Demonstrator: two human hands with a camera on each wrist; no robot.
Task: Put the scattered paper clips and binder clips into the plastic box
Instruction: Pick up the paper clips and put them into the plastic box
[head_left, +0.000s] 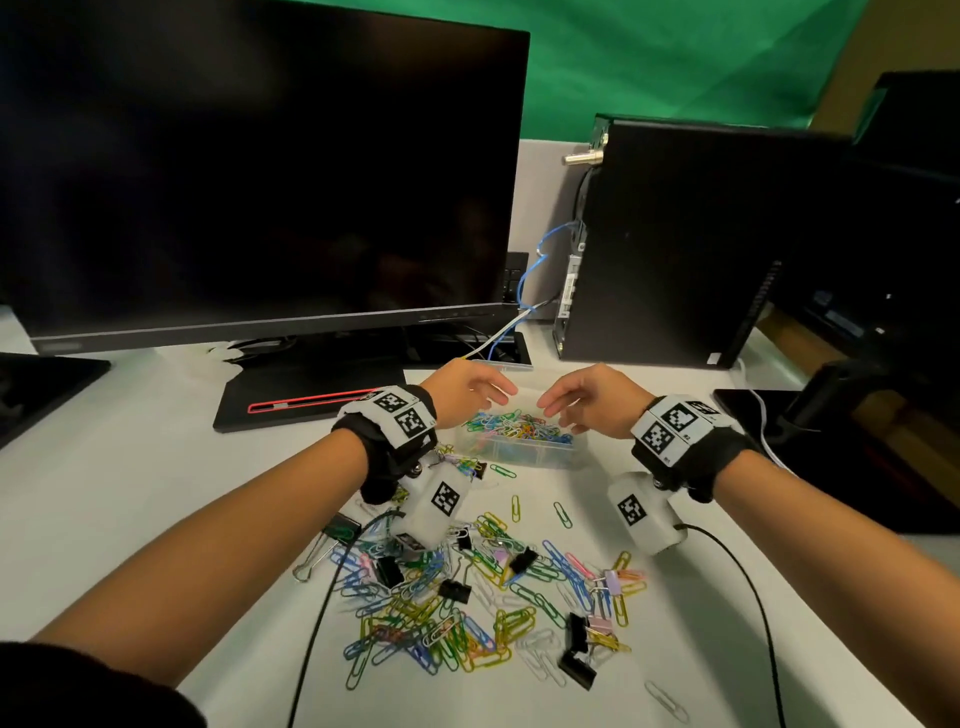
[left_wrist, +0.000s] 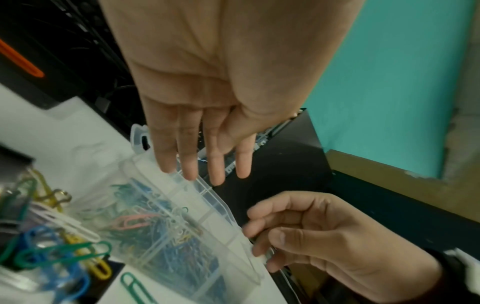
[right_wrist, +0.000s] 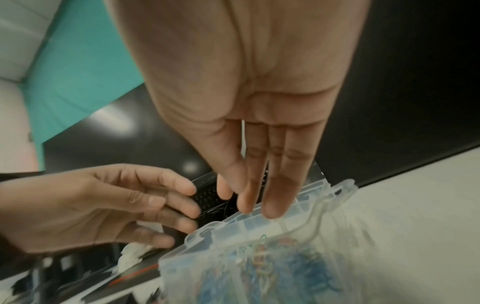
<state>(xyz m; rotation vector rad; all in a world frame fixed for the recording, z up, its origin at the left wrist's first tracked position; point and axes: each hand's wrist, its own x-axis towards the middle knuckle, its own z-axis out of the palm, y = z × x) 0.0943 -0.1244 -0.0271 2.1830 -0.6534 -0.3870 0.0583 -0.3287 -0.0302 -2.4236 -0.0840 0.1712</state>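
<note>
A clear plastic box (head_left: 524, 451) stands on the white table and holds a heap of coloured paper clips. Both hands hover just above it with nothing in them. My left hand (head_left: 493, 397) is over its left part, fingers straight and pointing down in the left wrist view (left_wrist: 205, 162). My right hand (head_left: 553, 408) is over its right part, fingertips close to the far rim (right_wrist: 259, 205). Nearer to me lies a scattered pile of paper clips (head_left: 467, 613) with several black binder clips (head_left: 576, 670) among them.
A dark monitor (head_left: 260, 171) on a black stand base (head_left: 311, 400) rises behind the box. A black computer tower (head_left: 675, 249) stands at the back right. Black wrist-camera cables (head_left: 322, 597) trail over the pile. A dark monitor arm base (head_left: 831, 441) sits at the right.
</note>
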